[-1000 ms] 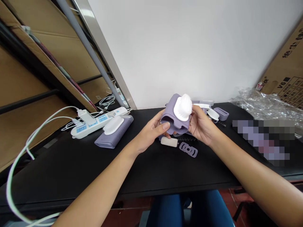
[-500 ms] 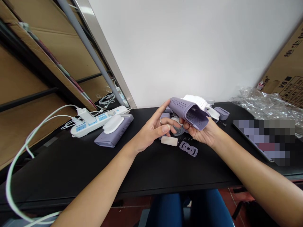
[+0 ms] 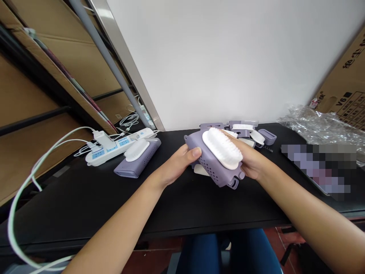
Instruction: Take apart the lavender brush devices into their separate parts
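Both of my hands hold a purple plastic housing (image 3: 194,141) over the table, tilted, with its rows of round holes towards me. A white bristle brush (image 3: 222,148) lies along its upper face. My left hand (image 3: 182,161) is closed on the left side, thumb on the face and fingers hidden behind. My right hand (image 3: 252,161) grips the right side from behind, most of its fingers out of sight. Below the housing, a cream-white block (image 3: 200,170) and a slotted purple piece (image 3: 235,183) are partly covered.
Behind my hands lie loose purple parts, another white brush (image 3: 242,126), a purple frame (image 3: 267,137) and a spring (image 3: 268,149). At left, a similar housing (image 3: 137,163) lies beside a power strip (image 3: 122,145) with cables. Clear plastic wrap (image 3: 322,125) and a cardboard box (image 3: 348,87) are at right.
The housing has turned from showing its hollow end to showing its brush face, and sits slightly lower. My left hand, open beside it before, has closed on its left side.
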`<state>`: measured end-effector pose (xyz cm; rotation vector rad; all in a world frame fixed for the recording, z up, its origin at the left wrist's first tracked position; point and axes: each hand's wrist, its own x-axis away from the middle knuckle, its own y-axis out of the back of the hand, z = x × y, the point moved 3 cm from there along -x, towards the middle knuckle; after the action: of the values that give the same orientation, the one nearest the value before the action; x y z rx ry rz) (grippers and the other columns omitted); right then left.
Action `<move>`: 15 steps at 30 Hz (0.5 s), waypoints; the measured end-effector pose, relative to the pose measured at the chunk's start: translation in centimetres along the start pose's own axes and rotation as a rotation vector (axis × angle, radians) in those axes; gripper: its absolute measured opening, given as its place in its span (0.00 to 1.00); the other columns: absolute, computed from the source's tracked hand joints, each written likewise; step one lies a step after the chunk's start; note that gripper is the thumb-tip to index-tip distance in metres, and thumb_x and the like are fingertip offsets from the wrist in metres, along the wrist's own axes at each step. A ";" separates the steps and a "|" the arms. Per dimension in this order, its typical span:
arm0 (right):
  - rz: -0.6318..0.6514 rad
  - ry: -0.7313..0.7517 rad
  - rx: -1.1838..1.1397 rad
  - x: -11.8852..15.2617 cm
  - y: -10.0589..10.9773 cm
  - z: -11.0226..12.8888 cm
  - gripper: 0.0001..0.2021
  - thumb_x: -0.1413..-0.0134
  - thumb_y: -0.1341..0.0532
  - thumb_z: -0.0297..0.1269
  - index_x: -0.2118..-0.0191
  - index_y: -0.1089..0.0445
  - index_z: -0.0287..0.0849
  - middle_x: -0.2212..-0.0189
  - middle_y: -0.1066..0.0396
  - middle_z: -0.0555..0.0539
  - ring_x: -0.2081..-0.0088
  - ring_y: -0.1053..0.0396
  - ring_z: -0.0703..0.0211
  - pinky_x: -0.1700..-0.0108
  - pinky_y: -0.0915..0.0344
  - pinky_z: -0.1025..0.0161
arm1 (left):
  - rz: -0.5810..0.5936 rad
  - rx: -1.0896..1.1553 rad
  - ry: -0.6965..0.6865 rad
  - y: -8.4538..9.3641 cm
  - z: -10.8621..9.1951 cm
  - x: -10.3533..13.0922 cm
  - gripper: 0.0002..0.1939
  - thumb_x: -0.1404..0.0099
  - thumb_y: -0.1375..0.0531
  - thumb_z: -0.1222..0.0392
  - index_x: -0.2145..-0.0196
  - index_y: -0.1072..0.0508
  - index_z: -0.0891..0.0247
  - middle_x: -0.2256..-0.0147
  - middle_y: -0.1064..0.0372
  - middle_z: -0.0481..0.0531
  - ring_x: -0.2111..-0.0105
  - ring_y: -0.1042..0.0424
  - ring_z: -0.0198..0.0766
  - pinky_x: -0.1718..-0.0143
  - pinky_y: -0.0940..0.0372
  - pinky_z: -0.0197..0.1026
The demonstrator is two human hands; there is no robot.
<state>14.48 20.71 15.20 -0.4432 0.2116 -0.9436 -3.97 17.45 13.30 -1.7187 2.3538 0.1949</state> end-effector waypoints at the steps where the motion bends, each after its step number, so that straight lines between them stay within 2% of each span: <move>1: 0.002 -0.008 0.017 0.0 0.0 0.0 0.13 0.34 0.32 0.44 0.48 0.24 0.48 0.56 0.18 0.49 0.57 0.20 0.60 0.57 0.22 0.67 | 0.004 0.005 -0.011 -0.1 0.1 0.0 0.40 0.38 0.32 0.29 0.39 0.26 0.58 0.46 0.23 0.61 0.43 0.26 0.59 0.45 0.30 0.52; 4: -0.033 -0.015 0.075 -0.1 0.2 -0.1 0.16 0.35 0.32 0.48 0.48 0.24 0.46 0.51 0.19 0.47 0.55 0.21 0.58 0.58 0.23 0.66 | -0.039 0.037 -0.082 -0.3 0.0 -0.1 0.43 0.44 0.26 0.33 0.38 0.30 0.56 0.41 0.27 0.61 0.40 0.29 0.60 0.42 0.31 0.53; 7: -0.087 0.059 0.134 -0.4 0.6 -0.2 0.22 0.32 0.38 0.57 0.44 0.25 0.46 0.47 0.20 0.44 0.51 0.21 0.54 0.57 0.23 0.63 | -0.238 -0.017 -0.237 -0.3 -0.7 0.1 0.43 0.47 0.23 0.40 0.39 0.34 0.53 0.42 0.30 0.58 0.41 0.29 0.56 0.43 0.30 0.51; 10: -0.092 0.136 0.234 -0.4 0.6 -0.4 0.31 0.31 0.45 0.64 0.34 0.35 0.50 0.42 0.23 0.42 0.48 0.21 0.51 0.52 0.21 0.56 | -0.420 -0.248 -0.431 -0.2 -1.4 0.6 0.46 0.48 0.21 0.47 0.38 0.38 0.51 0.40 0.35 0.57 0.38 0.31 0.55 0.38 0.35 0.53; 12: -0.022 0.166 0.303 -0.2 0.2 -0.9 0.36 0.32 0.45 0.66 0.28 0.43 0.53 0.39 0.25 0.41 0.45 0.22 0.49 0.47 0.22 0.51 | -0.438 -0.464 -0.585 -0.4 -1.7 0.9 0.49 0.49 0.20 0.50 0.36 0.41 0.49 0.39 0.38 0.57 0.37 0.34 0.56 0.35 0.39 0.55; 15: 0.108 0.173 0.320 0.3 -0.6 -2.0 0.41 0.34 0.42 0.67 0.23 0.51 0.58 0.34 0.29 0.42 0.40 0.24 0.46 0.39 0.26 0.44 | -0.390 -0.750 -0.809 -0.7 -1.6 1.3 0.57 0.53 0.18 0.51 0.33 0.43 0.46 0.39 0.39 0.57 0.38 0.34 0.58 0.34 0.40 0.59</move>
<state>13.45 19.64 13.68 -0.0544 0.2342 -0.8905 -3.81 15.64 14.51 -1.8103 1.3799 1.5119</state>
